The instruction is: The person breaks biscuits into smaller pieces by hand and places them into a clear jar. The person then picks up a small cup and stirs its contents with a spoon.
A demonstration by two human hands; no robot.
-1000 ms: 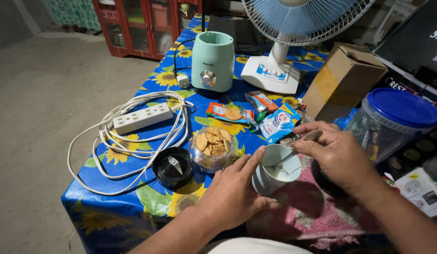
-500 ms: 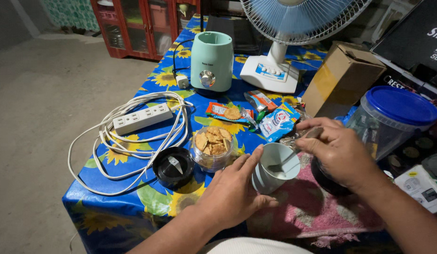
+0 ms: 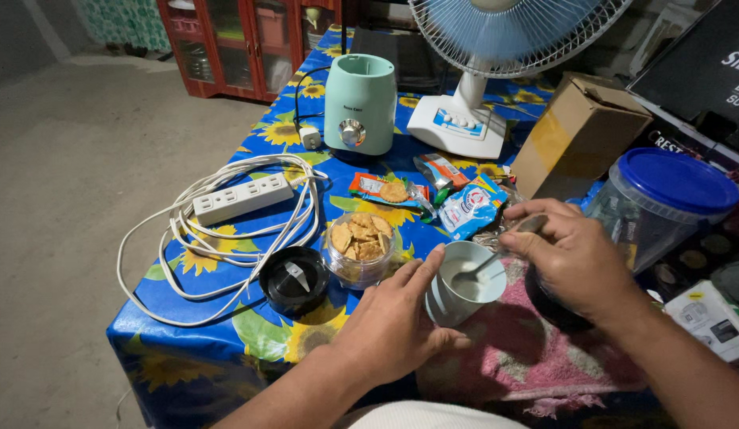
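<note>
White power strip (image 3: 241, 198) with its looped cord sits over at 9 o'clock on the worktop (image 3: 187, 334), then a black blade base (image 3: 292, 280) and a clear jar of crackers (image 3: 360, 248) just beside it. Left hand (image 3: 393, 322) is wrapped around a pale cup (image 3: 463, 284), tilted, near 6 o'clock. Right hand (image 3: 572, 258) pinches a spoon (image 3: 497, 256) dipping into that cup. Blue-lidded tub (image 3: 663, 202) at 3.

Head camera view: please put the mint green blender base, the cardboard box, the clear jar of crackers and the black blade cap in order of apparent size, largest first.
1. Cardboard box
2. Mint green blender base, though it stands farther away
3. Jar of crackers and black blade cap: they look about alike, so I do not rank them.
</note>
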